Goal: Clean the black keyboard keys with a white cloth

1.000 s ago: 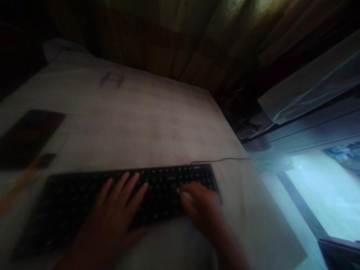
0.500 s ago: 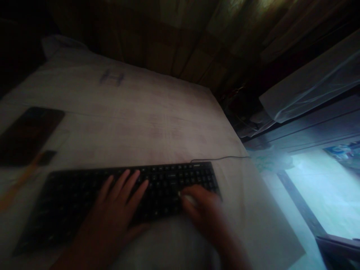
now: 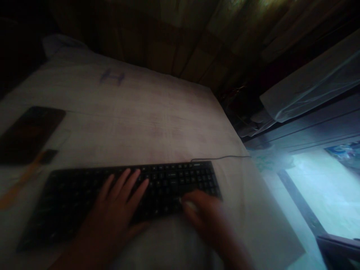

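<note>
A black keyboard [image 3: 165, 191] lies on the cloth-covered table in front of me. My left hand [image 3: 112, 210] rests on its middle, fingers spread flat over the keys. At the keyboard's right part, my right hand [image 3: 205, 212] is closed in a pinch around a small whitish thing [image 3: 191, 205], with a pale tip at the keys. Fingers hide most of that thing, and the dim, blurred picture does not show its kind.
Left of the keyboard lie a dark phone-like slab [image 3: 30, 131] and an orange-handled tool [image 3: 24, 178] with a dark end. A cable [image 3: 222, 157] runs from the keyboard over the table's right edge. White cloth [image 3: 163, 112] marked with an H covers the table.
My right hand has shifted slightly toward me over the keys, with the whitish thing still in its pinch. The left hand stays in the same place.
</note>
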The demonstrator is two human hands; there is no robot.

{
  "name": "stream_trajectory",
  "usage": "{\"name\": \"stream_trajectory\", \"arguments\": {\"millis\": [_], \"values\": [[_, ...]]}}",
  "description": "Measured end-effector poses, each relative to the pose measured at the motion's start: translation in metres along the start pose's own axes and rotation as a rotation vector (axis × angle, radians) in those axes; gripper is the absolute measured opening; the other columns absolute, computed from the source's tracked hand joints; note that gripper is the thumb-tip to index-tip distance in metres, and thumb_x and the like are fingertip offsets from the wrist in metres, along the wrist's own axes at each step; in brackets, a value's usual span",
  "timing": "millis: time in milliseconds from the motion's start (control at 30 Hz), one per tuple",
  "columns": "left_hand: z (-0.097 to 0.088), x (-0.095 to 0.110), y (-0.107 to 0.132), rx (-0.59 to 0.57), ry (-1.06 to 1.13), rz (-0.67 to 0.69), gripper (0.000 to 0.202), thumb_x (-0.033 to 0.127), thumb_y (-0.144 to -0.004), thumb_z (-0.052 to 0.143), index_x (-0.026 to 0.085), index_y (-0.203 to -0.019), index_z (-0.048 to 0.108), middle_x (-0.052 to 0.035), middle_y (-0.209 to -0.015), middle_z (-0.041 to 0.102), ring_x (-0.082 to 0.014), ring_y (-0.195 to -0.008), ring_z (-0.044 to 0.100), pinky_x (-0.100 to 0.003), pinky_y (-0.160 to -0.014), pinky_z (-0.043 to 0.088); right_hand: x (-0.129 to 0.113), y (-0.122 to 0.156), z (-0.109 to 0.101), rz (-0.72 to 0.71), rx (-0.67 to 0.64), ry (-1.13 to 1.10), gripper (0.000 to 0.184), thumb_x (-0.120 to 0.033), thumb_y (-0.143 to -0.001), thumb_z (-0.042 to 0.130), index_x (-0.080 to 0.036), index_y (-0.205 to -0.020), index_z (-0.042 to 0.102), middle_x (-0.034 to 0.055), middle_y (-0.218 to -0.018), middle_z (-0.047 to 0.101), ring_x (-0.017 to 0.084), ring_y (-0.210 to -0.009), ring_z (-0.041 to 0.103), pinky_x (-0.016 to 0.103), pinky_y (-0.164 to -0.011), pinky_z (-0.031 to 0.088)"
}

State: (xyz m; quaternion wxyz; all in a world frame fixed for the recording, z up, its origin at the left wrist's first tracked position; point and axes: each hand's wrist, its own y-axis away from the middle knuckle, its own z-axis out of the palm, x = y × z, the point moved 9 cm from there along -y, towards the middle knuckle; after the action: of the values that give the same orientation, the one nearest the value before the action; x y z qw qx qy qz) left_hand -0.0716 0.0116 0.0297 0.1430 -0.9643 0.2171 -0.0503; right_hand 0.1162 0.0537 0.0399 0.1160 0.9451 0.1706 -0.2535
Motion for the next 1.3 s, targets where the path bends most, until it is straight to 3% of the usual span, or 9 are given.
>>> {"name": "stream_trajectory", "arguments": {"millis": [233,533,767,1067,1300], "values": [[0.0,0.0,0.001,0.018,0.013,0.0,0.079,0.07,-0.087,0.047,0.014,-0.143,0.049,-0.0221,-0.151,0.045,-0.0408,-0.14,0.04,-0.058,-0.114,0.023,0.001,0.005,0.003,0.024,-0.045,-0.026,0.019,-0.008,-0.079,0.057,-0.021,-0.085,0.071,0.0022,-0.083,0.074,0.019,-0.075,0.07,0.029,-0.069,0.051],[0.003,-0.002,0.001,-0.051,0.009,-0.028,0.078,0.069,-0.086,0.049,0.018,-0.145,0.047,-0.0191,-0.153,0.044,-0.0396,-0.141,0.039,-0.058,-0.114,0.024,0.001,0.011,0.001,-0.006,-0.077,-0.091,0.022,-0.007,-0.076,0.055,-0.022,-0.08,0.07,0.0001,-0.078,0.073,0.017,-0.071,0.069,0.027,-0.065,0.049],[0.006,-0.004,0.002,-0.064,0.02,-0.034,0.078,0.07,-0.084,0.051,0.019,-0.144,0.048,-0.0178,-0.154,0.044,-0.0401,-0.14,0.039,-0.058,-0.113,0.025,-0.01,-0.002,-0.017,-0.071,0.055,-0.229,0.016,-0.012,-0.081,0.057,-0.022,-0.083,0.07,0.0005,-0.08,0.073,0.016,-0.074,0.068,0.027,-0.068,0.048],[0.002,0.0,0.001,-0.056,-0.017,-0.03,0.079,0.07,-0.085,0.05,0.016,-0.143,0.048,-0.0213,-0.153,0.044,-0.04,-0.139,0.041,-0.057,-0.113,0.025,-0.025,-0.007,0.008,-0.053,-0.03,-0.123,0.016,-0.009,-0.079,0.06,-0.021,-0.083,0.071,0.001,-0.082,0.073,0.016,-0.073,0.068,0.026,-0.066,0.046],[0.001,0.0,0.001,-0.064,-0.02,-0.022,0.077,0.067,-0.087,0.049,0.015,-0.144,0.047,-0.0211,-0.154,0.042,-0.04,-0.14,0.041,-0.058,-0.113,0.025,-0.013,-0.007,0.001,0.021,-0.011,-0.005,0.014,-0.011,-0.079,0.061,-0.02,-0.081,0.07,0.0013,-0.077,0.074,0.018,-0.07,0.068,0.026,-0.063,0.043]]}}
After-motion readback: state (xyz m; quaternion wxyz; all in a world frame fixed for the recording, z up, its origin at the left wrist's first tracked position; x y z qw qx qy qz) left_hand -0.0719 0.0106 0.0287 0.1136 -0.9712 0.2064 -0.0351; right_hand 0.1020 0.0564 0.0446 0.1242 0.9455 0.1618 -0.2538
